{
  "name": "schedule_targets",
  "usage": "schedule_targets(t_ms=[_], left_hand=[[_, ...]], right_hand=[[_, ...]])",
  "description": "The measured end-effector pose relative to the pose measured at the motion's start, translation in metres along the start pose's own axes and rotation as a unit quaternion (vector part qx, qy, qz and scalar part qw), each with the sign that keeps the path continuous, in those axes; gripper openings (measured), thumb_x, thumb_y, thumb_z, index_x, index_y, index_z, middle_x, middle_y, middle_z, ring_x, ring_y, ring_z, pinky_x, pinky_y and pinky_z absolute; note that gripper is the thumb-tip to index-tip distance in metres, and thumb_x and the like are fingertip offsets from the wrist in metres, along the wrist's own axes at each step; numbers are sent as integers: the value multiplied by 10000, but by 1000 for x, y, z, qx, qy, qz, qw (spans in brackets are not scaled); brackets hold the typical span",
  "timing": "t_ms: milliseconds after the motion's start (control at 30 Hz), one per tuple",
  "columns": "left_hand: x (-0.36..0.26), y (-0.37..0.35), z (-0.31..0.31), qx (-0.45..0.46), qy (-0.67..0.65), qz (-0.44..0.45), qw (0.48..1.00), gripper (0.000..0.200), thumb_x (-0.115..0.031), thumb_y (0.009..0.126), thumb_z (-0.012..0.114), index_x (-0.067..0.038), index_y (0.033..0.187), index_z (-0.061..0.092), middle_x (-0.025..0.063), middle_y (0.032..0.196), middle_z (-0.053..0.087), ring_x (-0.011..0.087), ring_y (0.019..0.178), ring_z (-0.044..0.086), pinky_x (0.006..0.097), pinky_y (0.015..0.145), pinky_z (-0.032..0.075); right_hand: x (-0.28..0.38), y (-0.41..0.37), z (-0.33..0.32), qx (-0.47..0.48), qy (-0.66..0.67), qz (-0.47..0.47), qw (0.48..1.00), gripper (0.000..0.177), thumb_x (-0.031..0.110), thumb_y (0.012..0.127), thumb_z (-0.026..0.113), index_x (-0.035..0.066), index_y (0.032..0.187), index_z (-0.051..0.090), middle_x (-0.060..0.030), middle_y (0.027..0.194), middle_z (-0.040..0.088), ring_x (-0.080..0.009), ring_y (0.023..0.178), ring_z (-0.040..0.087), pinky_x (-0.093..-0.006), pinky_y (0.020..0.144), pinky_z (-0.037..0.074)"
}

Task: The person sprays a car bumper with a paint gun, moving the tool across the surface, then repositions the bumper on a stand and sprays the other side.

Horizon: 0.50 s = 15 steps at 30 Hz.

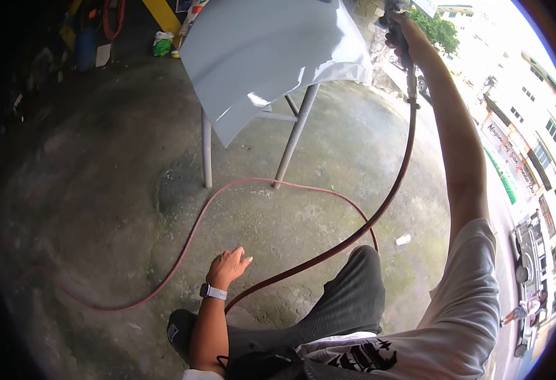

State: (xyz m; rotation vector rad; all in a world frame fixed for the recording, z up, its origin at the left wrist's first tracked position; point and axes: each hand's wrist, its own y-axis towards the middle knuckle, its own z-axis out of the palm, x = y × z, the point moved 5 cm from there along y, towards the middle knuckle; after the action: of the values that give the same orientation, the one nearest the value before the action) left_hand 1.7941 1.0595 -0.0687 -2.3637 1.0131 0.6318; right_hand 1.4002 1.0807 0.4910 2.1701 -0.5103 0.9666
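My right hand (404, 39) is raised at the top right, its fingers wrapped round the handle of a spray gun (409, 60), whose head is partly cut off by the frame's edge. A dark red air hose (399, 183) hangs from the gun's base and curves down behind my left forearm. Beside the gun stands a glossy grey car body panel (271, 50), possibly a hood, propped on a metal stand (297, 136). My left hand (228, 266), below a wrist with a watch, hovers low over the floor. It holds nothing; the fingers are loosely bent, with the thumb apart.
The hose loops across the stained concrete floor (119, 209) below the stand's legs. A small white cup-like item (403, 239) lies near my knee. At the back left are a blue container (85, 49) and a green-and-white bag (162, 44). Street, buildings and vehicles lie to the right.
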Motion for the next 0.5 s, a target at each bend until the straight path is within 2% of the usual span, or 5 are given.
schedule_targets(t_ms=[67,233,367,433,500], left_hand=[[-3,0,3,3,4,4,1000,419,-417,935,598,-63,1158,610,184,1030,696,385,990,658,472,828,521],[-14,5,8,23,8,10,1000,423,-421,935,595,-55,1147,617,195,1030,693,392,992,653,466,830,518],[-15,10,18,29,26,34,999,428,-431,955,566,-62,1168,600,190,1036,696,381,972,667,467,807,525],[-19,10,17,18,27,50,998,421,-424,953,572,-55,1154,600,197,1027,694,384,962,667,469,799,523],[-21,9,19,14,25,53,998,416,-420,950,578,-53,1144,600,200,1015,693,387,949,667,471,793,524]], right_hand=[[-10,-14,-5,-53,-41,27,997,372,462,962,524,93,993,561,-54,695,594,-113,598,588,-236,370,343],[-4,-75,21,-21,13,67,997,370,469,973,529,103,1007,566,-45,736,619,-117,665,624,-241,395,353],[14,-116,42,48,19,31,998,406,479,988,502,83,1057,560,-51,828,639,-117,789,631,-228,383,348],[21,-132,54,151,99,9,984,438,478,991,490,59,1092,560,-75,867,639,-137,819,630,-209,361,356],[26,-150,57,173,130,-21,976,447,464,997,481,40,1117,555,-96,889,631,-156,837,625,-193,347,371]])
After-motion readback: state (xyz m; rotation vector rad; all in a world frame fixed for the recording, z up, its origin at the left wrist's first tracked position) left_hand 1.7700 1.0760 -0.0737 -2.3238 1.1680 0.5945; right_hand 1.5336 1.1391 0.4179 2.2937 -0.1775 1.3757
